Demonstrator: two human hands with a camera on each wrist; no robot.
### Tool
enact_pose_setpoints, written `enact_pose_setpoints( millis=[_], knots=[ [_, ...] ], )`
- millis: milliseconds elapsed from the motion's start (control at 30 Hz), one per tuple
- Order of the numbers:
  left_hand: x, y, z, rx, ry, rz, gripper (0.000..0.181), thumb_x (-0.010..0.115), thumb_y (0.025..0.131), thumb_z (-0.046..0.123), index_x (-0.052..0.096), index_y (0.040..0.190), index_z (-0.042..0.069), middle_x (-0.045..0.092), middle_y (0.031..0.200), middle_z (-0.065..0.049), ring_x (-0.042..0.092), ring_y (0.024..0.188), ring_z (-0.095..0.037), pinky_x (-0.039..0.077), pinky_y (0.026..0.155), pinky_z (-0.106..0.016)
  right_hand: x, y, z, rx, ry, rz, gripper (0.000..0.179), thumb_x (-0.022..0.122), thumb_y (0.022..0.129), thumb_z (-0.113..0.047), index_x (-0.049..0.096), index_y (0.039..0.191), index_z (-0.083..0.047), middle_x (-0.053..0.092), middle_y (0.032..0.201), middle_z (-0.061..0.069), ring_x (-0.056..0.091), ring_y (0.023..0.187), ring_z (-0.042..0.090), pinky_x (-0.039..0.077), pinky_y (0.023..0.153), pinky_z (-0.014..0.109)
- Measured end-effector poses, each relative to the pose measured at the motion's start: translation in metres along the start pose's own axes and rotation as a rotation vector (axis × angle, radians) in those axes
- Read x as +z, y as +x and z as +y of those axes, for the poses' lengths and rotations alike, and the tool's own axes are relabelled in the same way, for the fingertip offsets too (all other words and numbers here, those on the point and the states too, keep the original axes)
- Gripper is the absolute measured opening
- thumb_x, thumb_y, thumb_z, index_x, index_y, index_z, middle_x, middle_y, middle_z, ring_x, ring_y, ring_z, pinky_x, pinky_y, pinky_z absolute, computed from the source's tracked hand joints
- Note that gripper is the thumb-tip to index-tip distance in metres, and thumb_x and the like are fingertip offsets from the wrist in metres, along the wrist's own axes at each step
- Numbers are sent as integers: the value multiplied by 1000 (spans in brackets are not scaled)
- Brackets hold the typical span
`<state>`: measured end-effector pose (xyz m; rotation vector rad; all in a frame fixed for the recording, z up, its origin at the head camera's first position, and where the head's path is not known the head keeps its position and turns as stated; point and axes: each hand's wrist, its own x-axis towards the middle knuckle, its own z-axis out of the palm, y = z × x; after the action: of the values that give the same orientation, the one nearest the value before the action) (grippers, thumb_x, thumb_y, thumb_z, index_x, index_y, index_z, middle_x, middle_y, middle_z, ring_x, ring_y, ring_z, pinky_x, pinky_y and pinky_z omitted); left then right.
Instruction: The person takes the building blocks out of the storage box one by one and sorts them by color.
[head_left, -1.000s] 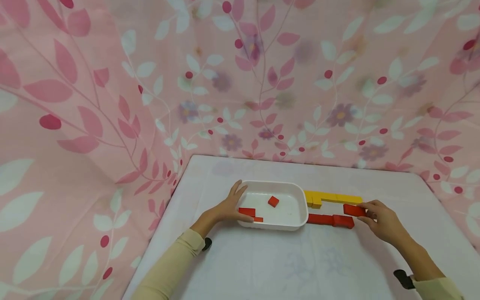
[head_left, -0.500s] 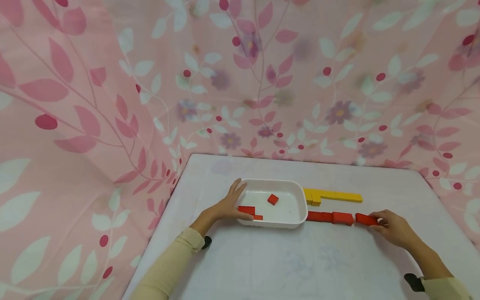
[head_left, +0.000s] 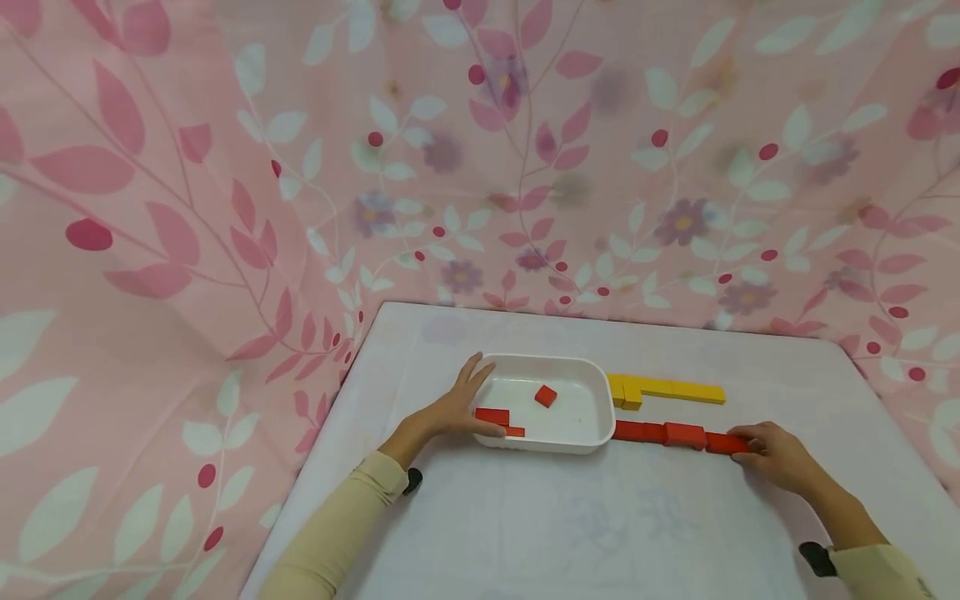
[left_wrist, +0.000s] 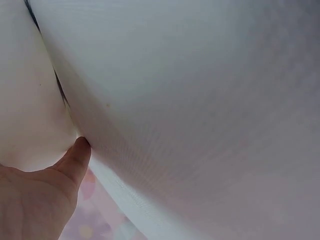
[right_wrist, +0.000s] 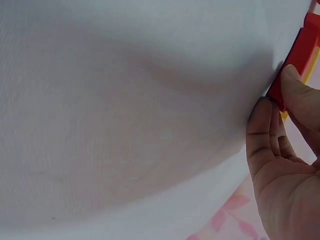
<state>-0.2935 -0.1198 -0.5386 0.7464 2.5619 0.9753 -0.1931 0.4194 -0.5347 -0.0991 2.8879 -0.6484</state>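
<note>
My right hand (head_left: pixel 783 458) pinches a red rectangular block (head_left: pixel 723 443) by its right end. That block lies on the table, in line with a row of red blocks (head_left: pixel 648 432) running right from the tray. In the right wrist view, the thumb and fingertips are at the near end of the same block (right_wrist: pixel 300 52). My left hand (head_left: pixel 447 412) rests spread along the left end of a white rectangular tray (head_left: pixel 551 447), thumb across its front corner and fingers at the back corner. Inside the tray are a red square block (head_left: pixel 545 396) and two red pieces (head_left: pixel 492 416) near the thumb.
Behind the red row, a row of yellow blocks (head_left: pixel 678 390) also extends right from the tray, with one yellow block (head_left: pixel 632 400) jutting toward the front. A white cloth covers the table (head_left: pixel 585 525). A pink floral curtain (head_left: pixel 525 167) stands behind and on the left.
My right hand has carried its red block from above the row down to the right, then slid it left to the row's end. My left hand has stayed at the tray.
</note>
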Motion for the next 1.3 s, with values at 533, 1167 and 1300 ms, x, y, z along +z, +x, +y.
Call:
enact_pose_setpoints(
  millis=[533, 1167, 1300],
  knots=[
    [1, 1, -2, 15, -9, 9, 119, 83, 70, 57, 11, 160, 27, -9, 167, -5, 7, 152, -31, 38, 112, -56, 3, 6, -8, 29, 4, -4, 41, 75, 82, -4, 63, 121, 3, 61, 104, 23, 60, 89, 33, 58, 78, 52],
    [1, 1, -1, -10, -26, -7, 119, 82, 70, 59, 10, 160, 29, -11, 167, -2, 14, 151, -29, 34, 114, -57, -9, -13, -3, 46, 31, 16, 65, 77, 83, -16, 46, 136, 4, 52, 115, 32, 59, 95, 39, 60, 73, 48],
    [1, 1, -2, 1, -17, 0, 119, 83, 70, 57, 10, 160, 28, -10, 167, -4, 15, 151, -30, 35, 113, -58, -10, -14, -13, 27, 32, 136, 69, 76, 87, -33, 45, 138, 3, 45, 122, 36, 58, 97, 45, 60, 70, 48]
  ],
)
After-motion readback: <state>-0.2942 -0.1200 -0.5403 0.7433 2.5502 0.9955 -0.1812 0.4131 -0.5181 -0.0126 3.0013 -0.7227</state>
